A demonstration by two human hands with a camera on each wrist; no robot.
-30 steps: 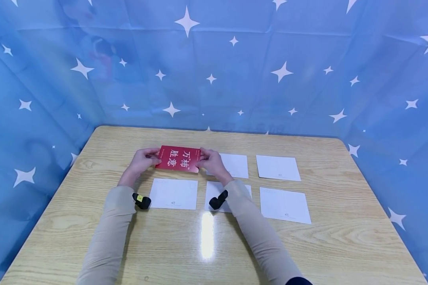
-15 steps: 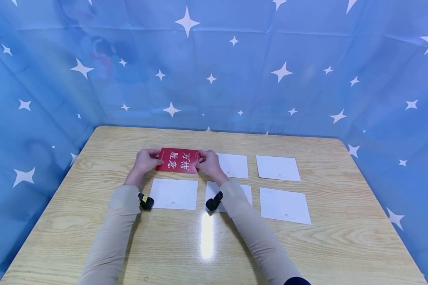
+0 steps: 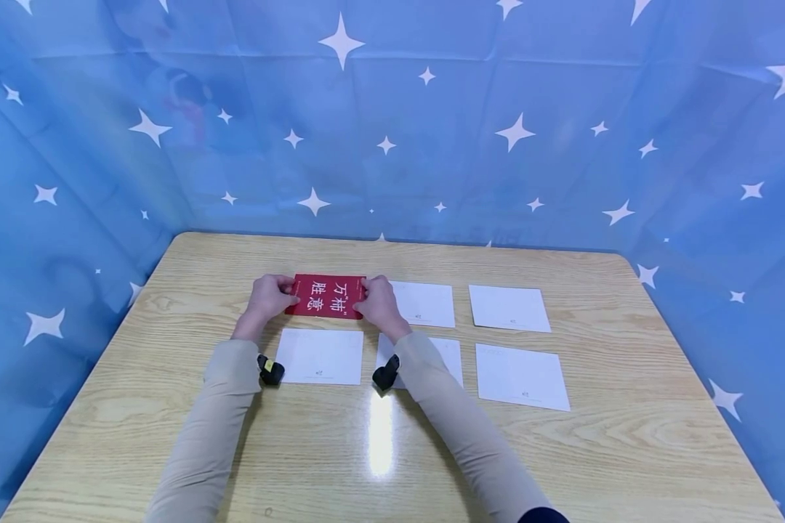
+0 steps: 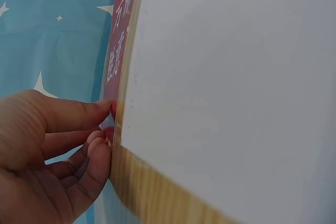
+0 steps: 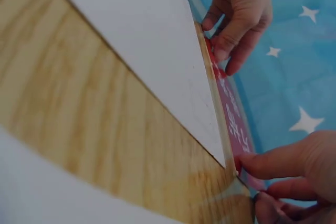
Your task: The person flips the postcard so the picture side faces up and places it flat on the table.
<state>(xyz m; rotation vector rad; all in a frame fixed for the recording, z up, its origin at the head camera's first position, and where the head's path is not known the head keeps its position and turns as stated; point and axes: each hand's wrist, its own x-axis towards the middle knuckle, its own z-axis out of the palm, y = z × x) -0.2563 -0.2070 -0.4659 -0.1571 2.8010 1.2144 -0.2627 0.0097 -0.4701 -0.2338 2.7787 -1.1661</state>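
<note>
A red postcard [image 3: 325,296] with large white characters lies at the back left of the wooden table, its print turned sideways. At its left short end my left hand [image 3: 266,299] pinches it between thumb and fingers. My right hand [image 3: 381,302] pinches the opposite end. The left wrist view shows the left thumb right at the red card's edge [image 4: 116,61]. From the right wrist, both hands appear along one strip of red, the right hand [image 5: 296,169] being nearer. In front of the card lies a white postcard [image 3: 320,356], face down.
Several more white postcards lie to the right: one behind my right hand [image 3: 425,303], one partly under the right wrist camera [image 3: 448,354], and two farther right [image 3: 510,308], [image 3: 522,376]. A blue star-patterned curtain [image 3: 392,109] hangs behind the table [image 3: 628,450].
The red postcard has come down and slightly toward the front, now lying flatter. Both hands stayed at its ends, and both forearms shifted a little, the left one rightward, the right one leftward.
</note>
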